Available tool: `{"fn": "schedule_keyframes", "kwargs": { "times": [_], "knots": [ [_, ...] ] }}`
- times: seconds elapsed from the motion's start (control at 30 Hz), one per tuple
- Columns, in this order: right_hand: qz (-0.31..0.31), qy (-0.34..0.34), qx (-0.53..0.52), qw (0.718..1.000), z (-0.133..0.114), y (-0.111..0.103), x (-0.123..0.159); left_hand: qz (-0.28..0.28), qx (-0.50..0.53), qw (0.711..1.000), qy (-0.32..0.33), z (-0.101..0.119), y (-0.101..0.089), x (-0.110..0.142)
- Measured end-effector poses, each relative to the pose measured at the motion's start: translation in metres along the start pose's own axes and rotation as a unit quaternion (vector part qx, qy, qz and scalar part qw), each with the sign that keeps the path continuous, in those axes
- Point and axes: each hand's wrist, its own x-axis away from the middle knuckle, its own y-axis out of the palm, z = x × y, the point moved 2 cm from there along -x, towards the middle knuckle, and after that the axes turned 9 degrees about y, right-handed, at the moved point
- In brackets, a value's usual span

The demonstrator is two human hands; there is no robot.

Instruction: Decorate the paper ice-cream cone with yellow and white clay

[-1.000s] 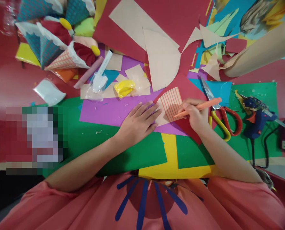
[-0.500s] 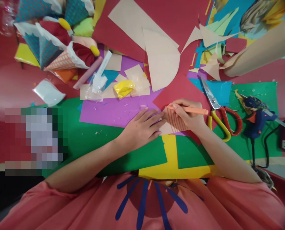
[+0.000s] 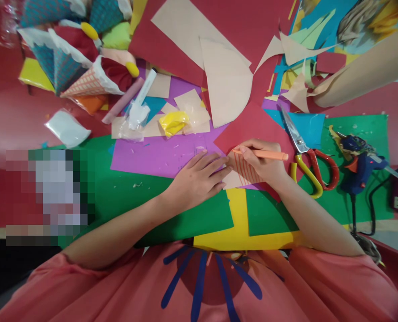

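My right hand (image 3: pixel 264 162) is closed around an orange marker (image 3: pixel 270 154), its tip at the upper edge of a small beige paper piece (image 3: pixel 234 175). Orange stripes run across that piece, and my right hand covers part of it. My left hand (image 3: pixel 199 176) lies flat with the fingers stretched out, fingertips on the left side of the striped paper. Beneath are a purple sheet (image 3: pixel 145 154) and a red sheet (image 3: pixel 249 123). Just right of my right hand rest scissors (image 3: pixel 306 154) with one red and one yellow handle.
A blue glue gun (image 3: pixel 361 172) with a cord lies at the right. Decorated paper cones (image 3: pixel 91 82) are grouped at the upper left. Beige paper cutouts (image 3: pixel 227 80), a yellow clay packet (image 3: pixel 173 123), a white packet (image 3: pixel 67 129) and a beige roll (image 3: pixel 362 69) lie around.
The striped paper has turned and shifted slightly toward me. My right hand has moved the marker tip left and up to the paper's upper edge; the left hand has slid slightly right.
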Motion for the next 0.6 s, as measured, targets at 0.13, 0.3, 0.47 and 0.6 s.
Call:
{"fn": "schedule_keyframes", "kwargs": {
  "times": [0.13, 0.3, 0.47, 0.6],
  "knots": [
    [-0.015, -0.016, -0.021, 1.0, 0.0004, 0.0, -0.0003, 0.006, -0.005, 1.0, 0.003, 0.0001, 0.0004, -0.0002],
    [-0.006, 0.0, -0.014, 1.0, -0.0005, -0.0003, 0.0005, 0.002, -0.002, 1.0, 0.0, -0.0002, 0.0002, 0.0004],
    [-0.002, 0.004, 0.001, 1.0, -0.0016, 0.0, 0.0008, 0.0, -0.007, 1.0, 0.001, 0.0, -0.0007, 0.0001],
    [-0.021, -0.025, -0.024, 0.999, 0.0003, 0.0008, 0.0002, 0.008, -0.011, 1.0, 0.007, 0.0003, -0.0007, -0.0007]
  ]
}}
